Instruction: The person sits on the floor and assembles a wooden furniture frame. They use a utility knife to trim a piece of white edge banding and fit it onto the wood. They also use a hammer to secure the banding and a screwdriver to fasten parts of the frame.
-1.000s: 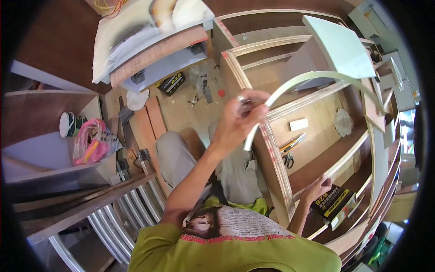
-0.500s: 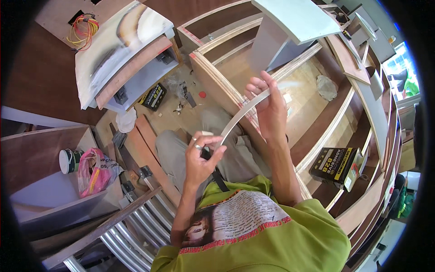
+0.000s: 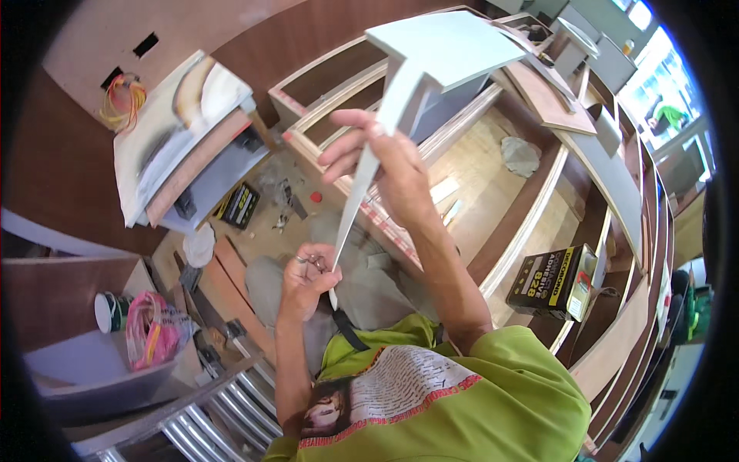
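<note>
Strip [image 3: 352, 212] slants, right grip [image 3: 394, 165] above left [image 3: 307, 282].

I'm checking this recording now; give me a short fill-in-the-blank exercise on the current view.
1. From the left hand, the pale strip runs up to the person's ______ hand.
2. The broad side of the rectangular tin is black and ______.
3. The plastic bag at the far left is mostly ______.
4. The person's T-shirt is a yellowish ______.

Missing words: right; yellow; pink; green.

lime-green printed T-shirt [image 3: 500, 385], greyish trousers [image 3: 366, 286], ring [image 3: 301, 259]
</note>
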Action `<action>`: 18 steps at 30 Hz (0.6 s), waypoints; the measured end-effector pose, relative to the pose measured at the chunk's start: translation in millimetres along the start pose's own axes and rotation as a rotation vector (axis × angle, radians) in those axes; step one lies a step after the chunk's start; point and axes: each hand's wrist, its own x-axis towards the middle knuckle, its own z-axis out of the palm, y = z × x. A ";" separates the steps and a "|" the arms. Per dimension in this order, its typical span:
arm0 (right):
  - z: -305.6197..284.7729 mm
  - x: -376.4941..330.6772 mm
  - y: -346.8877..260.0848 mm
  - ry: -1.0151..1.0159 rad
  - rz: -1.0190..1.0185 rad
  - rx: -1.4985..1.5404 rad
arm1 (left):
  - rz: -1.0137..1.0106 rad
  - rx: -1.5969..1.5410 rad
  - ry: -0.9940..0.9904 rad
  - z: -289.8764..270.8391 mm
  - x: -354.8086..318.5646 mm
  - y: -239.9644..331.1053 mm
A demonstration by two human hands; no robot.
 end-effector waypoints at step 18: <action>-31.7 26.7 0.6 0.042 -0.035 0.320 | 0.729 1.186 0.330 95.1 75.3 24.6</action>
